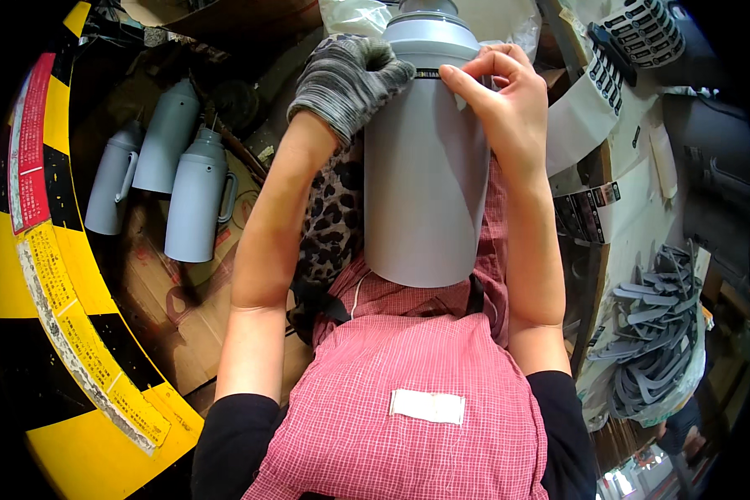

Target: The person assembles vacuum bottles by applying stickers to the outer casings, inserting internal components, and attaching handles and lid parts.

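Apron: red-and-white checked cloth apron (408,400) with a white patch, spread over the lap below both forearms; serves as a soft rest under the work.
Flask body: tall grey cylindrical metal flask body (425,167), upright between the two hands, its base bearing on the lap so the hands need only steady it, not carry it.
Border: yellow-and-black striped curved edge (58,333), far out to the left of the left arm.
Finished pieces: three grey handled flask shells (167,167) lying on brown cardboard, well left of the left hand, kept out of the working space.
Strip pile: heap of grey curved plastic strips (654,333), well right of the right forearm.
Left hand: left hand (350,79) in a grey knit glove, wrapped over the flask's upper shoulder, clamped on it; likely bracing it against turning.
Right hand: bare right hand (508,104), fingers pressed flat at the flask's top, touching the dark band.
Band: narrow dark band (429,73) around the flask's neck, between the two hands.
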The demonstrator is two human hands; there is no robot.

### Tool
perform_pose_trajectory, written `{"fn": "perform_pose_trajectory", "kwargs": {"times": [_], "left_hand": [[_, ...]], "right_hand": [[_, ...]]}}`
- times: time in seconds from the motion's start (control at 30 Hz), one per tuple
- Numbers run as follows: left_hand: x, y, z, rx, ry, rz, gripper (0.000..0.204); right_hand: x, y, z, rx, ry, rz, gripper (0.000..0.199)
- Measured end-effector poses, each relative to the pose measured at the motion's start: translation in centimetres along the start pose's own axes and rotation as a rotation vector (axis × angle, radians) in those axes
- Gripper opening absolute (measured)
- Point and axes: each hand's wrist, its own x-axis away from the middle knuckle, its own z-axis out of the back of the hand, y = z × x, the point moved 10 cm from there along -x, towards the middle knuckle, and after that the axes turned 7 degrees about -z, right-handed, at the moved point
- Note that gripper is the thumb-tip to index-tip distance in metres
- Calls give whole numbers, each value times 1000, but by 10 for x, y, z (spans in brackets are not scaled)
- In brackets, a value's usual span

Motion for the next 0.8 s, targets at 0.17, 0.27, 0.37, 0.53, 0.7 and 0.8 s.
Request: {"fn": "perform_pose_trajectory", "kwargs": {"times": [0.17,0.27,0.37,0.53,0.7,0.8], "left_hand": [[22,-62,13,-239,-190,128,43],[21,-28,16,418,240,1,49],[-4,53,-5,-152,299,-520,55],[-4,-26,12,-294,186,-486,48],[-97,-63,-3,490,-214,4,48],[-66,43,-32,-423,-532,-956,45]], "right_hand": [[12,41,10,-450,-113,-271,22],[43,61,55,-463,44,-260,18],[91,79,101,-396,126,-272,14],[203,87,206,-77,64,-308,14],[398,195,246,-62,-204,-898,21],[542,268,239,498,-168,-1041,22]]}}
